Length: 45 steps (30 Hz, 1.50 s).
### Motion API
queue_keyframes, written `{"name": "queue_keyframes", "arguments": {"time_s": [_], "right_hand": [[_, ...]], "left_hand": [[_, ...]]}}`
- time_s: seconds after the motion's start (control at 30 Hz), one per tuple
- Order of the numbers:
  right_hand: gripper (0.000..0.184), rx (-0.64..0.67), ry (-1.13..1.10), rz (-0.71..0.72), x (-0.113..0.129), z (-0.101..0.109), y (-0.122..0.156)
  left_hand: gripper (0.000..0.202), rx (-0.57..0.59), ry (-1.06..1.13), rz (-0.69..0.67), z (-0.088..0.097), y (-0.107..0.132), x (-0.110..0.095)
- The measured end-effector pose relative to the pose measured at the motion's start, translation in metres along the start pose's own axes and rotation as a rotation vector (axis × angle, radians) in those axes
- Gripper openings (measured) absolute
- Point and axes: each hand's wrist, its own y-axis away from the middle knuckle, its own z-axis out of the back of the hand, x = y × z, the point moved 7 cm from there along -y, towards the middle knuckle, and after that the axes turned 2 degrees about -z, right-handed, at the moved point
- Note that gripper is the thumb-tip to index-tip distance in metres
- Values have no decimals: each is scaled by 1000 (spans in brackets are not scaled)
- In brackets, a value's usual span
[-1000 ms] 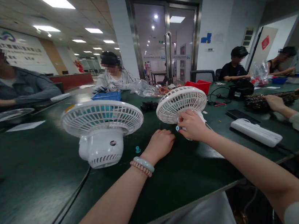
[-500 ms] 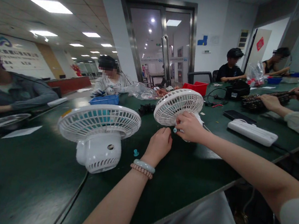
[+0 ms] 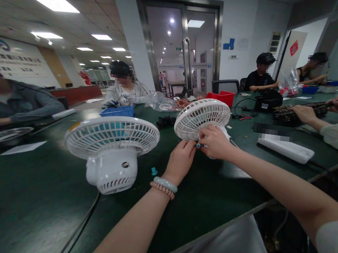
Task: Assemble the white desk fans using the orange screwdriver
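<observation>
My right hand (image 3: 215, 143) is closed in a pinch on a small blue plastic knob (image 3: 198, 145), just below the rim of a white fan (image 3: 203, 118). My left hand (image 3: 181, 159), with bracelets at the wrist, has its fingertips pinched right beside that knob. Something small and dark shows between the fingertips and the knob, too small to name. A second white fan (image 3: 111, 171) lies face up to the left, its cage over a white motor housing. On the table between that fan and my left wrist is another small blue knob (image 3: 154, 171).
The green table (image 3: 33, 208) carries a white power strip (image 3: 286, 149) at right, and a blue bin (image 3: 117, 110), plastic bags (image 3: 161, 102) and a red bin (image 3: 221, 98) farther back. A cable (image 3: 83, 225) runs from the left fan. Other people sit around the table.
My left hand has moved slightly up and right, so its fingertips now meet the knob in my right hand. The right hand and both fans have hardly moved.
</observation>
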Motion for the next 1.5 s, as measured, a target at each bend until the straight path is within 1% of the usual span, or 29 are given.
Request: {"name": "queue_keyframes", "arguments": {"time_s": [0.1,0.27,0.47,0.67,0.93,1.17,1.37,1.5], "right_hand": [[18,9,-3,-3,0,0,0],[19,19,-4,-5,-1,0,-1],[20,10,-2,-8,-1,0,-1],[18,14,-25,-13,-1,1,-2],[19,5,-35,-11,-2,-1,-1],[19,9,-20,-16,-1,1,0],[20,14,-25,-17,-1,4,-1],[19,5,-28,-15,-1,4,-1]], "left_hand": [[9,-17,32,8,0,-1,1],[10,-23,105,-43,-1,-2,0],[11,30,159,-93,-8,-3,-3],[10,-8,173,-95,-4,-3,-4],[13,-19,182,-120,-2,-2,-6],[15,-9,169,-104,-1,-1,-4],[11,-23,130,-53,-1,-4,-1],[9,-7,115,-34,-1,-4,1]]}}
